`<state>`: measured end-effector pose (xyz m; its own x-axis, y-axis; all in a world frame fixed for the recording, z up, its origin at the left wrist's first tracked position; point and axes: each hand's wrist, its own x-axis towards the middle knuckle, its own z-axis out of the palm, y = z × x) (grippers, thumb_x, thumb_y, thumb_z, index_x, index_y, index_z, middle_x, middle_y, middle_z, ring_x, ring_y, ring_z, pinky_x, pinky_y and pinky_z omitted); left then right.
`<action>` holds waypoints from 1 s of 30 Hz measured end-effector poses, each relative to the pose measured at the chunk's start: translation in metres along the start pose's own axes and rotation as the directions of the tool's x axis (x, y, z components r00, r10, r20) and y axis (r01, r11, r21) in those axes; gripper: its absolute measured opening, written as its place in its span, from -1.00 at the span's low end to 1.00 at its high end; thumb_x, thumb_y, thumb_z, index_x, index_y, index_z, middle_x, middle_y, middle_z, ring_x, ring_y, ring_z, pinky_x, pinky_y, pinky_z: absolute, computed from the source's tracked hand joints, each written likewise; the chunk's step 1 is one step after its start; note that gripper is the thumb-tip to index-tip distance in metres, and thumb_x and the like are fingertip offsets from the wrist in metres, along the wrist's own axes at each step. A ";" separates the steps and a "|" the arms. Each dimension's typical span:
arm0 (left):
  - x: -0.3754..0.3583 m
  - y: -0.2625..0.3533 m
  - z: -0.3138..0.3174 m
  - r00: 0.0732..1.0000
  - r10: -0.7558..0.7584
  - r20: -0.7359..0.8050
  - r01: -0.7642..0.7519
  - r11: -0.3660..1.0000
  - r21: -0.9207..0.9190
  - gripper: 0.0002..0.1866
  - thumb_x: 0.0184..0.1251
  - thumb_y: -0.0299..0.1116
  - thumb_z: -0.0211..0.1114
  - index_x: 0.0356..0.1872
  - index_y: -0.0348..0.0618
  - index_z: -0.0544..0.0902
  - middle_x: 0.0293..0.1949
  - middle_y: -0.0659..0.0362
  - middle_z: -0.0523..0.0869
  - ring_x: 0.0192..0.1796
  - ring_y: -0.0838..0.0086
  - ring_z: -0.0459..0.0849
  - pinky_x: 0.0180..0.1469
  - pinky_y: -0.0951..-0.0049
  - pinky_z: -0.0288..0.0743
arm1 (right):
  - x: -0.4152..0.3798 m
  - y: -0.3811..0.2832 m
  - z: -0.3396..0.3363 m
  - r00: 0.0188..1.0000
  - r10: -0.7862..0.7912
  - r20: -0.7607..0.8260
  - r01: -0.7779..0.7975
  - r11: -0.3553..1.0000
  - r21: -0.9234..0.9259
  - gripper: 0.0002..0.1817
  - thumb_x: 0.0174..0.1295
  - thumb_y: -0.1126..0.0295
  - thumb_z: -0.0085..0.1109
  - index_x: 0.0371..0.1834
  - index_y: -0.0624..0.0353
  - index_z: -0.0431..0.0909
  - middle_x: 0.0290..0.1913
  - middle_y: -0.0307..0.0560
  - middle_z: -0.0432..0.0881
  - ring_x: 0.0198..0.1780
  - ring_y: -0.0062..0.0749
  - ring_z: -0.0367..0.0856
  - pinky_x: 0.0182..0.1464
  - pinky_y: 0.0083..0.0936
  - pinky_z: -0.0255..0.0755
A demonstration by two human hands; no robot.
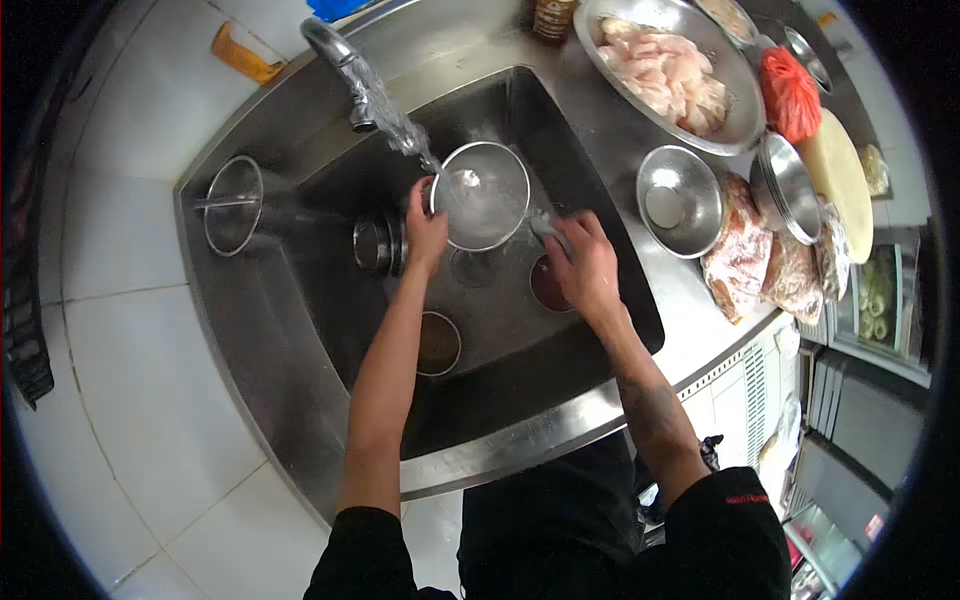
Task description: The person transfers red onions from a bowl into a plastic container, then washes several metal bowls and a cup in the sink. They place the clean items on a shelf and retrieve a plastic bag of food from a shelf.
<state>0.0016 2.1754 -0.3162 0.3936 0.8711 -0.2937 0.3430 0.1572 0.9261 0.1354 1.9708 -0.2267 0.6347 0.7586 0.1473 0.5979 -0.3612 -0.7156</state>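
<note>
A round metal bowl [482,197] is held under the running tap [345,60], and water falls into it. My left hand [426,230] grips its left rim. On the right of the bowl, my right hand [585,262] is closed on a small greyish scrubber [548,232], close to the rim. Below, in the sink [500,330], lie a cup with reddish contents [551,284], a cup with brownish contents [438,345] and some metal cups [373,244] beside my left wrist.
A strainer [233,206] sits on the left ledge. On the right counter are a large bowl of pale meat [665,75], an empty metal bowl [679,202], stacked bowls [785,188], wrapped meat [738,250] and a red bag [790,93]. A dark bottle [552,20] stands behind.
</note>
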 end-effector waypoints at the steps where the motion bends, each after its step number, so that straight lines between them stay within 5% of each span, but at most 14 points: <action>1: 0.001 0.010 0.008 0.998 -0.065 0.016 0.064 0.997 0.041 -0.43 0.15 -0.64 0.13 0.26 -0.15 0.42 0.27 -0.05 0.48 0.23 0.30 0.52 0.18 0.31 0.39 | -0.021 0.002 -0.015 0.999 0.041 0.025 -0.041 0.999 -0.002 -0.77 0.15 0.42 0.25 -0.14 0.24 0.60 -0.15 0.11 0.54 -0.16 0.04 0.60 -0.13 -0.20 0.50; 5: 0.040 -0.009 0.032 0.998 -0.057 -0.004 0.052 0.888 0.458 -0.76 0.06 -0.60 0.11 -0.21 -0.28 0.62 -0.25 -0.14 0.69 -0.07 0.12 0.68 0.00 0.22 0.45 | -0.085 -0.006 -0.062 0.990 0.128 0.050 -0.131 0.990 0.059 -0.75 0.16 0.45 0.27 -0.09 0.24 0.60 -0.14 0.06 0.53 -0.17 -0.05 0.61 -0.13 -0.27 0.52; 8: 0.026 -0.001 0.036 0.930 0.363 0.046 -0.333 0.787 0.518 -0.78 -0.07 -0.59 0.16 -0.33 -0.19 0.65 -0.31 -0.04 0.67 -0.11 -0.03 0.63 -0.01 0.14 0.44 | -0.114 -0.011 -0.097 0.986 0.146 0.076 -0.152 0.986 0.076 -0.74 0.18 0.47 0.27 -0.06 0.24 0.60 -0.10 0.05 0.50 -0.14 -0.14 0.61 -0.14 -0.35 0.54; 9: 0.026 0.001 0.031 0.857 0.507 0.094 -0.458 0.663 0.592 -0.77 -0.08 -0.58 0.19 -0.33 -0.16 0.66 -0.25 0.01 0.68 -0.08 -0.03 0.61 0.00 0.10 0.42 | -0.120 -0.012 -0.109 0.982 0.172 0.083 -0.180 0.978 0.109 -0.73 0.16 0.48 0.28 -0.05 0.23 0.60 -0.10 0.04 0.50 -0.14 -0.14 0.60 -0.13 -0.37 0.54; 11: 0.002 0.023 0.012 0.421 0.847 0.325 -0.700 0.076 0.710 -0.78 -0.14 -0.54 0.28 -0.38 -0.05 0.66 -0.05 0.14 0.62 0.05 0.02 0.52 0.07 0.00 0.34 | -0.135 0.003 -0.126 0.992 0.120 0.040 -0.124 0.981 0.149 -0.71 0.13 0.49 0.31 -0.06 0.22 0.60 -0.11 0.03 0.50 -0.15 -0.13 0.60 -0.14 -0.37 0.53; 13: -0.011 0.018 -0.005 0.428 0.746 0.510 -0.667 -0.120 0.735 -0.81 -0.14 -0.48 0.34 -0.41 0.00 0.65 0.04 0.18 0.56 0.15 0.08 0.44 0.13 -0.01 0.26 | -0.153 0.021 -0.150 0.995 0.097 0.023 -0.100 0.982 0.159 -0.69 0.10 0.49 0.32 -0.05 0.19 0.60 -0.12 0.01 0.50 -0.14 -0.10 0.57 -0.13 -0.31 0.51; 15: -0.047 0.027 -0.005 0.500 0.772 0.393 -0.653 0.037 0.757 -0.85 -0.11 -0.47 0.34 -0.45 0.03 0.63 0.00 0.16 0.58 0.08 0.11 0.47 0.07 0.03 0.28 | -0.172 0.043 -0.182 0.998 0.065 0.011 -0.066 0.982 0.179 -0.68 0.08 0.47 0.33 -0.05 0.18 0.59 -0.12 0.01 0.50 -0.13 -0.11 0.56 -0.12 -0.29 0.50; 17: -0.085 0.049 0.001 0.149 0.845 0.513 -0.741 -0.249 0.624 -0.88 0.07 -0.47 0.34 -0.36 -0.05 0.62 -0.11 0.18 0.58 -0.07 0.17 0.45 0.00 0.10 0.28 | -0.198 0.069 -0.212 0.993 0.086 -0.075 -0.072 0.984 0.163 -0.68 0.07 0.44 0.33 -0.06 0.18 0.59 -0.14 0.01 0.49 -0.15 -0.11 0.56 -0.12 -0.28 0.49; 19: -0.135 0.061 0.013 0.243 0.899 0.364 -0.847 0.015 0.531 -0.88 0.16 -0.48 0.29 -0.33 -0.13 0.51 -0.20 0.15 0.48 -0.11 0.21 0.33 -0.02 0.12 0.26 | -0.227 0.099 -0.244 0.983 0.118 -0.139 -0.095 0.983 0.160 -0.69 0.08 0.43 0.33 -0.07 0.18 0.59 -0.15 0.01 0.49 -0.15 -0.10 0.55 -0.12 -0.28 0.49; 21: -0.224 0.121 0.070 -0.027 0.825 0.564 -0.862 -0.305 0.406 -0.77 0.33 -0.28 0.18 -0.46 -0.08 0.35 -0.18 0.09 0.36 -0.04 0.21 0.26 0.03 0.09 0.24 | -0.262 0.131 -0.264 0.912 0.304 -0.273 -0.241 0.940 0.243 -0.71 0.11 0.46 0.31 -0.08 0.19 0.60 -0.17 0.03 0.50 -0.14 -0.09 0.57 -0.13 -0.32 0.51; 24: -0.328 0.144 0.187 -0.050 0.958 0.281 -0.995 -0.073 0.071 -0.63 0.39 -0.08 0.08 -0.52 -0.04 0.24 -0.20 0.08 0.33 -0.08 0.15 0.38 -0.08 0.11 0.42 | -0.328 0.183 -0.298 0.735 0.515 -0.441 -0.485 0.854 0.188 -0.72 0.16 0.46 0.27 -0.06 0.26 0.60 -0.13 0.06 0.51 -0.17 -0.13 0.58 -0.16 -0.35 0.51; 27: -0.417 0.134 0.308 0.336 0.851 0.404 -0.934 0.356 0.027 -0.90 0.17 -0.47 0.29 -0.33 -0.17 0.55 -0.10 0.05 0.46 -0.04 0.27 0.50 -0.05 0.34 0.41 | -0.399 0.222 -0.322 0.452 0.650 -0.611 -0.651 0.709 0.272 -0.74 0.16 0.43 0.29 -0.08 0.25 0.62 -0.14 0.01 0.54 -0.16 -0.19 0.57 -0.13 -0.43 0.47; 29: -0.442 0.084 0.399 0.764 0.376 0.524 -0.360 0.923 -0.138 -0.75 0.13 -0.55 0.34 -0.15 -0.28 0.54 -0.19 0.17 0.57 -0.11 0.50 0.54 -0.04 0.51 0.41 | -0.445 0.240 -0.329 0.276 0.704 -0.654 -0.726 0.598 0.338 -0.74 0.18 0.39 0.27 -0.10 0.27 0.62 -0.18 0.01 0.56 -0.15 -0.23 0.56 -0.06 -0.41 0.42; 30: -0.436 0.034 0.440 0.757 0.145 0.637 -0.024 0.981 -0.195 -0.70 0.13 -0.56 0.33 -0.10 -0.28 0.50 -0.21 0.21 0.58 -0.15 0.49 0.55 -0.05 0.50 0.41 | -0.469 0.249 -0.329 0.204 0.737 -0.644 -0.746 0.543 0.386 -0.74 0.18 0.39 0.27 -0.11 0.28 0.62 -0.19 0.01 0.56 -0.15 -0.23 0.56 -0.06 -0.41 0.42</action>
<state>0.2170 1.5957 -0.2610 0.8910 0.3859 -0.2392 0.1610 0.2242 0.9612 0.1479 1.3469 -0.2498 0.8855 -0.4609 -0.0580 -0.3377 -0.5529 -0.7617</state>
